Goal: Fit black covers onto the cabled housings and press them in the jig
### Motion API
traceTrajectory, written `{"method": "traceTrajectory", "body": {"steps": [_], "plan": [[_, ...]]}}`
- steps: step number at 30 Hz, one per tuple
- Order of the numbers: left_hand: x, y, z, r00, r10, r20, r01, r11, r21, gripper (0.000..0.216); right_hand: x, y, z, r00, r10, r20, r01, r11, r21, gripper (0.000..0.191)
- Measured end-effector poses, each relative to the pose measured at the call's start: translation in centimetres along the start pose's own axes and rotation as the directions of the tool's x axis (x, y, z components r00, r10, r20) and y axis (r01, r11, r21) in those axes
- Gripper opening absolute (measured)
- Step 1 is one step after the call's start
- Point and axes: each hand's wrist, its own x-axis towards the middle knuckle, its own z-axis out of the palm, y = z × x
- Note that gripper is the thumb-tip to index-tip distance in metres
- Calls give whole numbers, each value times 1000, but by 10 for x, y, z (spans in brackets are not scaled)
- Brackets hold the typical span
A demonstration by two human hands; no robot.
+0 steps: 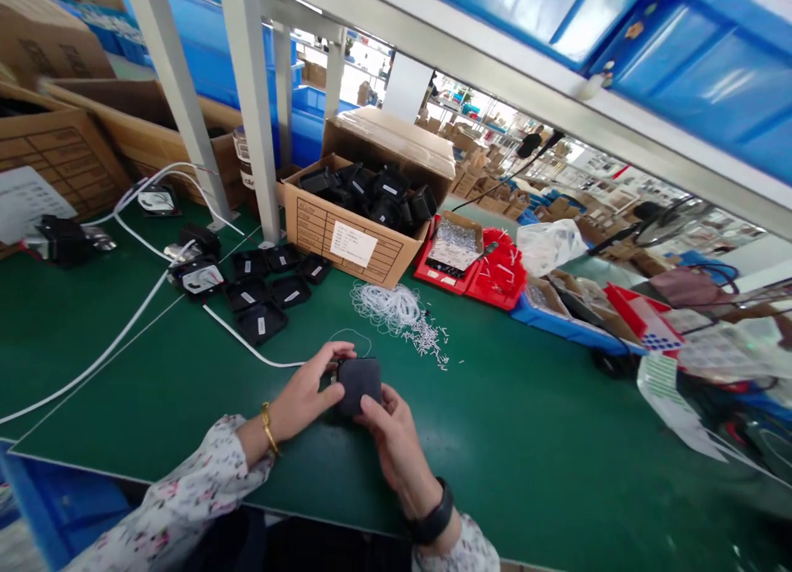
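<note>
Between my two hands is a square black plastic housing (360,385), held just above the green tabletop. My left hand (313,394) grips its left edge, thumb on the near side and fingers around the back. On the right edge, my right hand (391,427) has its thumb on the top face and fingers curled beneath. A white cable (266,357) runs up to the housing's left side, where my hand hides its end. Behind it lie a heap of thin white rings (387,306) and scattered small screws (426,338). Several black covers (261,322) rest to the left.
A cardboard box (352,234) of black housings stands at the back. Red trays (498,267) and a blue tray (566,324) hold small parts on the right. Wired units (198,271) with long cables sit on the left. A metal shelf post (251,110) rises behind.
</note>
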Motion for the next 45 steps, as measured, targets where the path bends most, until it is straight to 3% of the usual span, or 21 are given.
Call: {"method": "traceTrajectory", "body": {"steps": [2,4,6,11,15,18,20,23,26,29,31,33,36,41,45], "plan": [[0,8,-13,995,-28,91,21,997,77,47,-3,-5,-1,991,-132,31,135,951,-278,46],[-3,13,-21,984,-39,172,2,978,209,50,-8,-9,-4,956,-268,117,287,783,-551,48],[-11,15,-22,978,-38,207,-22,960,280,55,-14,-11,-8,917,-330,224,388,612,-689,52],[-28,8,3,992,33,123,-70,948,312,56,-21,-12,-30,828,-398,395,544,397,-739,51],[-20,3,42,992,123,-17,-109,931,349,50,-13,-10,-64,723,-469,507,609,86,-789,50],[-6,-1,71,992,15,-128,15,973,229,55,-7,-2,-95,660,-497,563,584,-132,-801,46],[1,-4,86,985,-123,-118,138,982,128,63,-8,7,-112,630,-512,584,572,-202,-795,43],[6,-7,99,987,-162,4,160,978,132,63,-19,16,-130,624,-509,593,595,-183,-783,39],[9,-4,104,996,-73,60,63,986,153,58,-26,13,-147,692,-515,506,584,-11,-812,36],[13,-2,97,983,-101,155,80,988,135,65,-10,1,-166,839,-519,163,337,260,-905,25],[20,-4,85,949,-131,287,108,990,93,68,11,-8,-178,879,-472,-67,128,369,-921,21],[33,-6,73,921,-147,361,125,989,85,56,34,-16,-186,882,-441,-168,16,383,-924,21],[62,-6,68,956,-153,252,78,956,282,27,60,-21,-190,887,-425,-178,-24,343,-939,12],[126,-4,99,984,-154,89,84,843,531,14,68,-22,-183,912,-375,-167,-68,264,-962,13],[152,-11,120,977,-212,-14,174,759,628,8,58,-26,-179,917,-371,-147,-63,229,-971,11]]}}
